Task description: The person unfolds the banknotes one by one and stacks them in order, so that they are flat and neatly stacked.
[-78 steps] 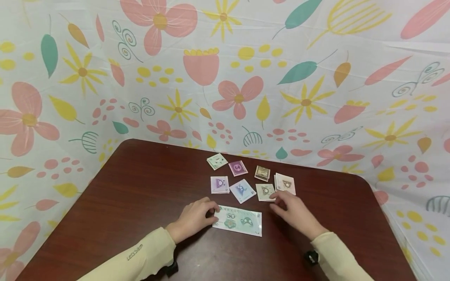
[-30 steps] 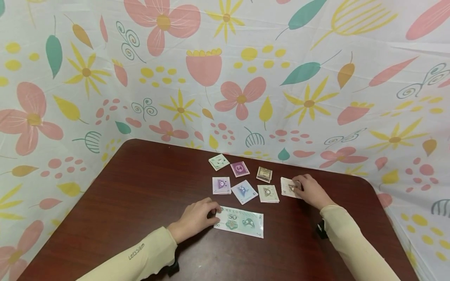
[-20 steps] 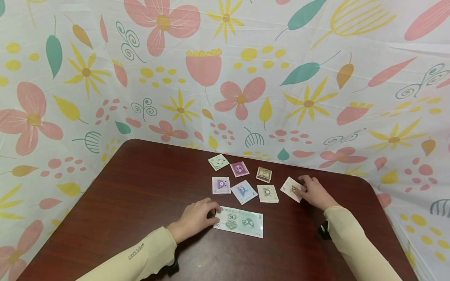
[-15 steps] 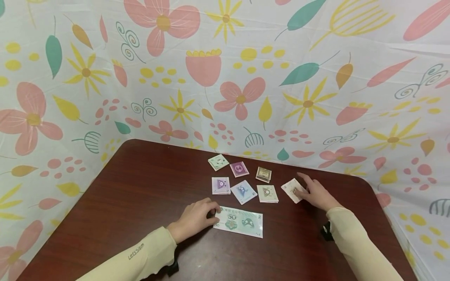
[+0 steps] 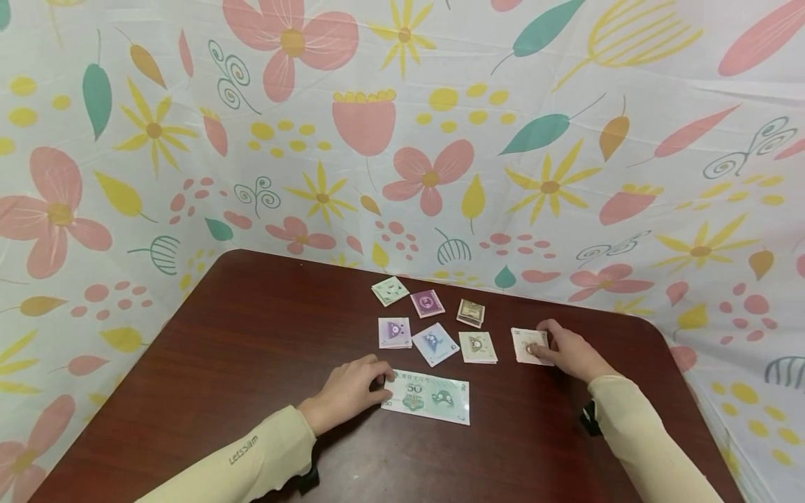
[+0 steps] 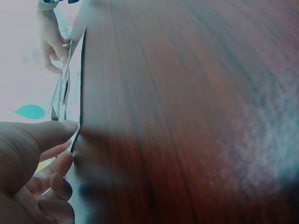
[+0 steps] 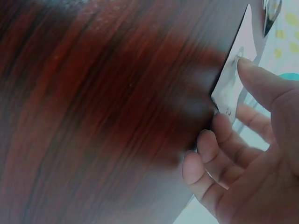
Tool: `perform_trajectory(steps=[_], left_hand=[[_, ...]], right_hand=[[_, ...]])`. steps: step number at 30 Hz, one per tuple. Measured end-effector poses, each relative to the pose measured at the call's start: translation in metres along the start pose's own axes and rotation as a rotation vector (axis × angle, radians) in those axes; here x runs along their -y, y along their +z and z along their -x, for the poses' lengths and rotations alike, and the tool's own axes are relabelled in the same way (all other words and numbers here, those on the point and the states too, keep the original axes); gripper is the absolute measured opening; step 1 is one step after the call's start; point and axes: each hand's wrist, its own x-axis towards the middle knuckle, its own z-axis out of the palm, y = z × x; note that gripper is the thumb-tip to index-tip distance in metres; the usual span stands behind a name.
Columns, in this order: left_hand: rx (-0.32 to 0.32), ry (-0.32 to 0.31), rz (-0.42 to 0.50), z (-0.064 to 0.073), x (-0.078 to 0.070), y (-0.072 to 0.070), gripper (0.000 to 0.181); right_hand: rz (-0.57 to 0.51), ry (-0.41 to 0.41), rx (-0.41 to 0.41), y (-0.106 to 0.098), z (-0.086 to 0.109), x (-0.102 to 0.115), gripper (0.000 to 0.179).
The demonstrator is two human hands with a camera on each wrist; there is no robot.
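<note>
A green play banknote marked 50 (image 5: 428, 397) lies flat on the dark table. My left hand (image 5: 352, 392) holds its left edge, thumb and fingertips at the paper; the left wrist view shows the thumb on that edge. Further right, a cream folded play banknote (image 5: 525, 342) is gripped by my right hand (image 5: 574, 355). In the right wrist view the thumb (image 7: 261, 81) lies on its printed face and the fingertips (image 7: 222, 125) are at its edge. Part of this banknote is hidden under the hand.
Several folded play banknotes stand behind: a green one (image 5: 390, 290), a dark purple one (image 5: 428, 303), a brown one (image 5: 471, 312), a lilac one (image 5: 395, 332), a blue one (image 5: 435, 344) and a pale olive one (image 5: 478, 346). A flowered cloth (image 5: 402, 140) hangs behind the table (image 5: 239, 349).
My right hand has moved right from beside the olive banknote to the cream folded one. That banknote has shifted right and nearer, and has been turned around. My left hand has stayed put.
</note>
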Motion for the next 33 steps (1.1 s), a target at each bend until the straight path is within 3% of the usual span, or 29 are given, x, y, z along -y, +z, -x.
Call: perform_trajectory(steps=[6,19,25,33], left_hand=[[0.007,-0.003,-0.008,0.000,0.000,0.000,0.020],[0.007,0.005,0.000,0.000,-0.001,-0.001,0.020],[0.008,0.007,-0.005,-0.001,0.000,0.000,0.020],[0.012,0.002,0.000,-0.001,0.000,0.000,0.020]], right_hand=[[0.005,0.069,-0.011,-0.003,0.003,0.001,0.052],[0.018,0.099,-0.007,-0.008,0.005,-0.003,0.038],[-0.005,0.124,-0.066,-0.006,0.014,-0.003,0.024],[-0.058,0.153,-0.103,-0.002,0.026,-0.002,0.024]])
